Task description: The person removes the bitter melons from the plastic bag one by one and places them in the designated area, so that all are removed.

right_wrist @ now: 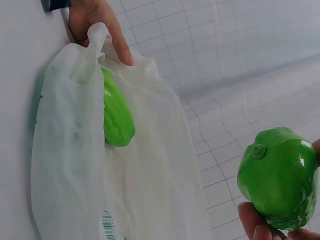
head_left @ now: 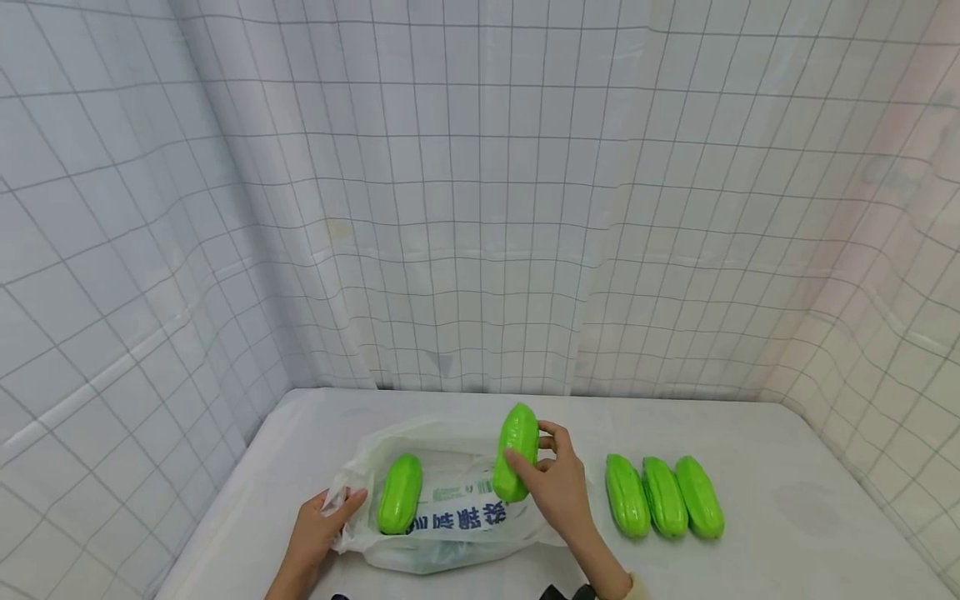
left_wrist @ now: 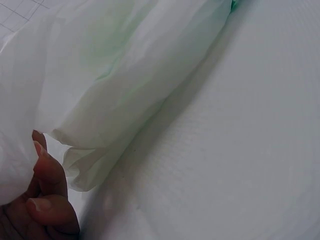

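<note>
One white plastic bag (head_left: 442,555): hides part of your gripping left hand (head_left: 318,525).
Glossy green oblong gourd (head_left: 517,442): pinched in your right hand (head_left: 559,485), lengthwise up the head view.

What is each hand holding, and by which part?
The right hand grips a green vegetable by its sides; the left hand grips the plastic bag by its edge.

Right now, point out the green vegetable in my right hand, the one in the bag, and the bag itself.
Held green vegetable (head_left: 517,437), head view: its upper middle.
Bagged green vegetable (head_left: 401,493), head view: middle of its body.
Plastic bag (head_left: 435,557), head view: front wall.
</note>
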### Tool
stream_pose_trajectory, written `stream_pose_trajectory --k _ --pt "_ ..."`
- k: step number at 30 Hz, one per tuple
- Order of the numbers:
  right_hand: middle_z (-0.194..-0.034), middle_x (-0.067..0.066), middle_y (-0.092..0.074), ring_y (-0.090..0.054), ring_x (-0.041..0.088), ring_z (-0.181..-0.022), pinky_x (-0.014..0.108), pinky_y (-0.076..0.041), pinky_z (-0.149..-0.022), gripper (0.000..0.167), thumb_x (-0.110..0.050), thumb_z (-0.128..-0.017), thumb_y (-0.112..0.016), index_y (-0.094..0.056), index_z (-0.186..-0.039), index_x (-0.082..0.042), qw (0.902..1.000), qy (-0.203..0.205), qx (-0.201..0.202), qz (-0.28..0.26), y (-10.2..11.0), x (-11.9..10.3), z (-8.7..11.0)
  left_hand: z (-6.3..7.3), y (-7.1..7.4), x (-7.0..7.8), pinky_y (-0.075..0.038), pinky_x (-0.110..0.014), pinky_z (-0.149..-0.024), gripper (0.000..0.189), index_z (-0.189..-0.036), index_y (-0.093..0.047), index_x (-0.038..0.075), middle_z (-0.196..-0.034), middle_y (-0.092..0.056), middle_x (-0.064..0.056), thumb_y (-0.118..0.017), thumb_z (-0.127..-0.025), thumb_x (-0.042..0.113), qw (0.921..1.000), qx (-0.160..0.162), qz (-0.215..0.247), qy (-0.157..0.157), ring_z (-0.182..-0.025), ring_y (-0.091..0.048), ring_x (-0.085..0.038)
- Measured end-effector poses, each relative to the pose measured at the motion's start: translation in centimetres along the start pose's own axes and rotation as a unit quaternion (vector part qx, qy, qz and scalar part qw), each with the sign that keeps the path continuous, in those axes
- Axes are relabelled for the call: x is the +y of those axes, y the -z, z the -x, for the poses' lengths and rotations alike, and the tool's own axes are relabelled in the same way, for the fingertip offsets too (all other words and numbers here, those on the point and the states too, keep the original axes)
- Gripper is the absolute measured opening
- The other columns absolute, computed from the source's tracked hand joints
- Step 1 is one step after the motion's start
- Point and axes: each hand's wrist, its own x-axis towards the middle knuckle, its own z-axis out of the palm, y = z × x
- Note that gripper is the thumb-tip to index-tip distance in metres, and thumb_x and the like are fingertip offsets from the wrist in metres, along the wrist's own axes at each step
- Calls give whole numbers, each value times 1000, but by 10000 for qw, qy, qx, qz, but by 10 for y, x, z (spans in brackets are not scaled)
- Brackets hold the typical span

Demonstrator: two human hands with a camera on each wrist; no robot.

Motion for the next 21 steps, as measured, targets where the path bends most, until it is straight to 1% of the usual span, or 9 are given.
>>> stream_pose_trajectory --k 4,11,16,21 --pt "-108 14 -56 -62 14 -66 28 -50 -55 64 -32 -82 -75 -42 -131 -7 9999 -93 71 -6 7 2 1 0 -1 0 -44 -28 -60 42 -91 -59 2 -74 -54 -3 -73 -82 41 10000 20 5 20 -68 -50 -15" --pt "-107 15 -54 -59 15 -59 29 -47 -51 64 -29 -82 -76 -42 -131 -6 9997 -12 198 -104 21 7 3 1 0 0 -43 -28 -59 42 -92 -60 2 -73 -54 -2 -73 -82 41 10000 16 -2 -3 -67 -50 -15" --pt "-108 15 -52 -55 14 -57 28 -47 -50 63 -26 -81 -77 -42 -131 -7 9994 -176 282 -114 33 12 5 1 1 0 -43 -27 -59 41 -91 -60 3 -72 -53 -2 -73 -83 40 10000 6 47 18 -66 -50 -15" --pt "-109 15 -52 -55 14 -57 28 -46 -51 65 -28 -81 -77 -41 -131 -8 9989 -326 335 22 45 15 9 1 1 0 -44 -27 -60 41 -91 -60 2 -75 -54 -2 -73 -83 40 10000 6 56 11 -68 -50 -15"
